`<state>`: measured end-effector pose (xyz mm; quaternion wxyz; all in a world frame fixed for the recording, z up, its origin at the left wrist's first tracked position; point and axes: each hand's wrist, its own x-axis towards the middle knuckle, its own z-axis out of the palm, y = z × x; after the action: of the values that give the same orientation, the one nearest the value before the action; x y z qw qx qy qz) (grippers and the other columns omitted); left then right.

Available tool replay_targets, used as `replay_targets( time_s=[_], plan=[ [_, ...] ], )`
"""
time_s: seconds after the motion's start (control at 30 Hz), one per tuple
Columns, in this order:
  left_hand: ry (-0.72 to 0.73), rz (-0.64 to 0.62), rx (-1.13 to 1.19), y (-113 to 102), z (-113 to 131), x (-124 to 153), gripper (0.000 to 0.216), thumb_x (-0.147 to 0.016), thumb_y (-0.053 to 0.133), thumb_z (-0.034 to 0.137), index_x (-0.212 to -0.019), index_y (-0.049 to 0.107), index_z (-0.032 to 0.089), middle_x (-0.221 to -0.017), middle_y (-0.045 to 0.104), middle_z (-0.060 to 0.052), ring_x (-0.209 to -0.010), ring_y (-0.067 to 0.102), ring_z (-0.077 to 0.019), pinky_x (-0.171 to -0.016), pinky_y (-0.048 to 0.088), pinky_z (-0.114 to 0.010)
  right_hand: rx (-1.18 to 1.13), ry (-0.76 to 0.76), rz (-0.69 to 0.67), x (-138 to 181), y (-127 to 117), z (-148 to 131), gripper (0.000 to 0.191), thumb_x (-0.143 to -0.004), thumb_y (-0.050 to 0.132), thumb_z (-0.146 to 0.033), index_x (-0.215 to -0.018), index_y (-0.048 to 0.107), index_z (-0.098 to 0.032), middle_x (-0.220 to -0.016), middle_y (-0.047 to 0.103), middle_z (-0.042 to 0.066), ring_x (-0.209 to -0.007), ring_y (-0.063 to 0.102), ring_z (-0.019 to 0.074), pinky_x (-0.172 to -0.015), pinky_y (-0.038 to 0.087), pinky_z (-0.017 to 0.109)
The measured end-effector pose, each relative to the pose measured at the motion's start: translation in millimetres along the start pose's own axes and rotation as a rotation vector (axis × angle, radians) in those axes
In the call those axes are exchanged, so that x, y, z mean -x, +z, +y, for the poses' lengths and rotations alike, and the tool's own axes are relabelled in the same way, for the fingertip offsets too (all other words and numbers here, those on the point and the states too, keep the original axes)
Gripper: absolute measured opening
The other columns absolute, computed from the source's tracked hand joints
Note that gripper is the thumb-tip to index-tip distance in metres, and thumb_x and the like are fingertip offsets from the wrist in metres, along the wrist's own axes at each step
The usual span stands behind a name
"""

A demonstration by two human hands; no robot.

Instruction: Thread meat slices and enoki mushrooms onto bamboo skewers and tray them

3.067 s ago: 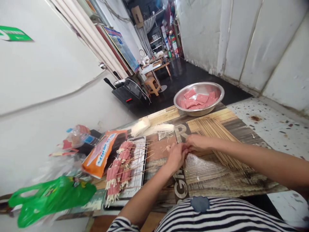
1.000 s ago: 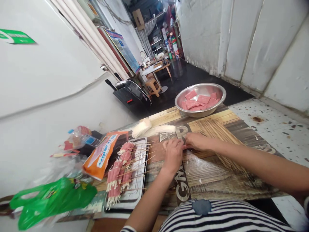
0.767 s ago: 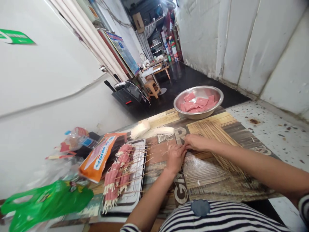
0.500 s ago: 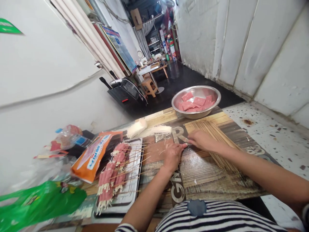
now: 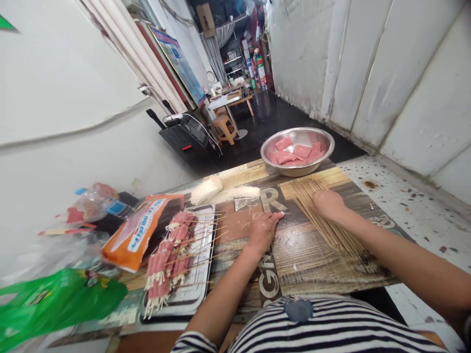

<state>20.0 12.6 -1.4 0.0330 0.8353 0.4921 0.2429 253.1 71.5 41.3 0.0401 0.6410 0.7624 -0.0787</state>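
My left hand is closed on a small pink meat roll, pressing it against the wood-patterned table; the roll's end pokes out past the fingertips. To its right, my right hand rests on a spread of thin bamboo skewers, fingers curled down and pinched among them. How many it grips is hidden. Near the left hand lie a bundle of white enoki mushrooms and a smaller strand bunch. Finished meat-and-mushroom rolls on skewers are stacked on a metal tray at left.
A steel bowl of pink meat slices stands at the table's far edge. Left of the tray are an orange packet, a green plastic bag and a plastic bottle. A wall runs along the left side.
My right hand has left the meat roll and moved right onto the bamboo skewers. My left hand stays on the roll. The view has shifted slightly.
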Motion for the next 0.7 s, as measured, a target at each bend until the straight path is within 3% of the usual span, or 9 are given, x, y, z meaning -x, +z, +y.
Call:
replay_targets(
  time_s=[0.2,0.47,0.6,0.7],
  plan=[
    [-0.006,-0.025,-0.056,1.7,0.4,-1.1,0.023,-0.098,0.046,0.024,-0.100,0.069,0.019,-0.087,0.069,-0.006,-0.085,0.060,-0.0180,-0.079,0.040,-0.032,0.004,0.029,-0.020,-5.1,-5.8,-1.2,0.034,-0.083,0.054,-0.028,-0.102,0.072,-0.006,-0.098,0.070,0.024,-0.095,0.067,0.0282,-0.077,0.048,0.032],
    [0.009,-0.018,-0.121,8.4,-3.2,-0.9,0.020,-0.097,0.049,0.027,-0.103,0.067,0.019,-0.089,0.068,-0.005,-0.086,0.058,-0.0181,-0.079,0.040,-0.032,-0.030,-0.032,-0.011,-10.8,-10.9,10.6,0.033,-0.088,0.045,-0.027,-0.091,0.072,-0.008,-0.098,0.071,0.021,-0.095,0.066,0.0258,-0.074,0.046,0.030],
    [-0.006,-0.011,-0.122,8.8,-3.7,-3.8,0.021,-0.097,0.050,0.027,-0.098,0.069,0.017,-0.085,0.067,-0.005,-0.083,0.059,-0.0186,-0.078,0.041,-0.033,-0.064,-0.083,0.057,11.5,-18.3,6.7,0.034,-0.093,0.040,-0.027,-0.098,0.068,-0.009,-0.091,0.071,0.018,-0.084,0.066,0.0229,-0.069,0.042,0.028],
    [-0.008,0.010,-0.118,5.9,-2.5,-6.2,0.028,-0.098,0.046,0.029,-0.092,0.071,0.019,-0.080,0.066,-0.006,-0.079,0.058,-0.0179,-0.076,0.042,-0.032,-0.180,-0.172,0.134,48.4,-7.2,-3.0,0.032,-0.094,0.038,-0.031,-0.103,0.066,-0.016,-0.084,0.072,0.011,-0.072,0.064,0.0199,-0.062,0.039,0.026]
  ],
)
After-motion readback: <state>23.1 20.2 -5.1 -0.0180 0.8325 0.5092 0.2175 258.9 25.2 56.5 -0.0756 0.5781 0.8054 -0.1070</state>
